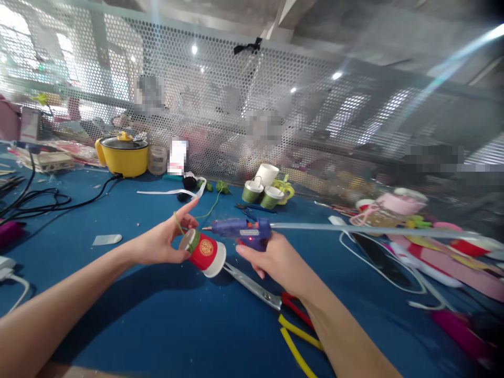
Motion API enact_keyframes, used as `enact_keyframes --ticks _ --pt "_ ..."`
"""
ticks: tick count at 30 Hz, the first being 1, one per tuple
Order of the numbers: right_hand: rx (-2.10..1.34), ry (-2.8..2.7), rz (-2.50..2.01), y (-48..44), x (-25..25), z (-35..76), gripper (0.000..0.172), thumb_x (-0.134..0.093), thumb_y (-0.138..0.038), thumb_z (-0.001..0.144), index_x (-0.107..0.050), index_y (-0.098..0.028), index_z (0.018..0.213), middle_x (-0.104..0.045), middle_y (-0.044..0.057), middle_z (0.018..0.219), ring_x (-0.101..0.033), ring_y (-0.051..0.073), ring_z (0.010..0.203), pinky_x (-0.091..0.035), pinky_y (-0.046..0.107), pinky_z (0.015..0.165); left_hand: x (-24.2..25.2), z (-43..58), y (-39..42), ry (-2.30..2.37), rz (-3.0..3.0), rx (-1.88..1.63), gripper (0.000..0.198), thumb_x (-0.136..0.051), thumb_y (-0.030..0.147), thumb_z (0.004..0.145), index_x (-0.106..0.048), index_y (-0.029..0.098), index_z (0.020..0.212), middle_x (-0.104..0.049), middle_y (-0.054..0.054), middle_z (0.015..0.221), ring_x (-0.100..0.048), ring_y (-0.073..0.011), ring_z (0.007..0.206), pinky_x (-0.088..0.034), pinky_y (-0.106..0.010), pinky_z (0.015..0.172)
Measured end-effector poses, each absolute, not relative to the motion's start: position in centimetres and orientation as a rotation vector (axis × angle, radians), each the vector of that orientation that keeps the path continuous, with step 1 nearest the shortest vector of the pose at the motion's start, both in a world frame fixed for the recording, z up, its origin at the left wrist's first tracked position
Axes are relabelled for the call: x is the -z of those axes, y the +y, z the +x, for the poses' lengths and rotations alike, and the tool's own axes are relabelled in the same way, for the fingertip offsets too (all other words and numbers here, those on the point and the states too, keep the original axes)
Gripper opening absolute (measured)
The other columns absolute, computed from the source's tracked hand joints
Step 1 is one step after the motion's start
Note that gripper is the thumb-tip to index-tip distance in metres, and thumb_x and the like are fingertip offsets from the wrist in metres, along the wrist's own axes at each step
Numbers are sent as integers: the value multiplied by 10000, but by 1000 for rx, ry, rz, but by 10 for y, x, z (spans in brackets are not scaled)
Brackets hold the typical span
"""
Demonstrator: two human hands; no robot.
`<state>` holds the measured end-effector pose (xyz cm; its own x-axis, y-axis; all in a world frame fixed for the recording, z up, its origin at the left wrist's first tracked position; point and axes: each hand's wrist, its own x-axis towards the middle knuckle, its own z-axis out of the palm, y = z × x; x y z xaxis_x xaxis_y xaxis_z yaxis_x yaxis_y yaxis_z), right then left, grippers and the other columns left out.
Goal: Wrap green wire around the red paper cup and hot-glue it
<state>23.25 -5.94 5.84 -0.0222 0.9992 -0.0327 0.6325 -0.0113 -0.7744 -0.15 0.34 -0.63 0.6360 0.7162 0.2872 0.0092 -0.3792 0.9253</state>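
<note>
My left hand (167, 239) grips a red paper cup (207, 252) lying on its side in the air, its white rim toward the right. Green yarn (191, 240) is wound around the cup's base end, and a strand runs over my raised index finger and back to a green yarn ball (222, 187). In my right hand (273, 257) is a blue glue gun (242, 231) with a long clear glue stick out of its back. The gun's nozzle points left, just above the cup, with a small gap. Scissors (255, 286) lie open on the table beneath my right wrist.
Green-wrapped cups (271, 197) and pliers (249, 211) stand and lie beyond the glue gun. A yellow pot (125, 155) is at the back left, with black cables nearby. A phone (380, 257) and clutter lie right. A perforated screen (220, 105) closes the back.
</note>
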Motion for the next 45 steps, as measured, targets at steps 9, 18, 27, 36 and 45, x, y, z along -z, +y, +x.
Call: enact_keyframes --ticks 9,18,27,36,45 --pt "-691 -1458 -1920 -11 -19 262 271 -531 -330 833 -525 -177 610 -590 12 529 -543 106 451 -429 216 437 5 -3 5 667 1820 -833 1006 -624 131 639 -57 359 1439 -435 -37 1092 -496 -173 937 -412 -369 838" --pt "-266 -1673 -2051 -10 -24 260 228 -645 -255 752 -539 -195 559 -602 62 665 -604 218 733 -461 334 653 4 -1 3 619 1809 -842 1002 -629 132 635 -72 347 1440 -431 -41 1083 -484 -177 939 -413 -373 836" --pt "-293 -2426 -1186 -32 -67 160 105 -625 -231 802 -681 -160 751 -610 58 812 -530 190 844 -423 324 760 -3 3 -6 528 1736 -786 1021 -618 76 641 -40 316 1448 -480 -68 1140 -522 -140 857 -448 -282 716" --pt "-811 -1990 -1267 -34 -66 183 160 -583 -274 790 -556 -168 673 -547 -13 698 -508 116 633 -413 257 603 0 3 -2 449 1642 -836 995 -674 103 644 -124 358 1433 -495 -52 1094 -520 -208 1021 -416 -391 884" --pt "-889 -1789 -1227 -35 -48 192 234 -557 -392 789 -502 -189 688 -514 -35 648 -459 104 579 -389 239 540 -2 6 -9 370 1648 -861 1015 -679 75 649 -111 382 1432 -474 -51 1123 -457 -233 1122 -378 -426 953"
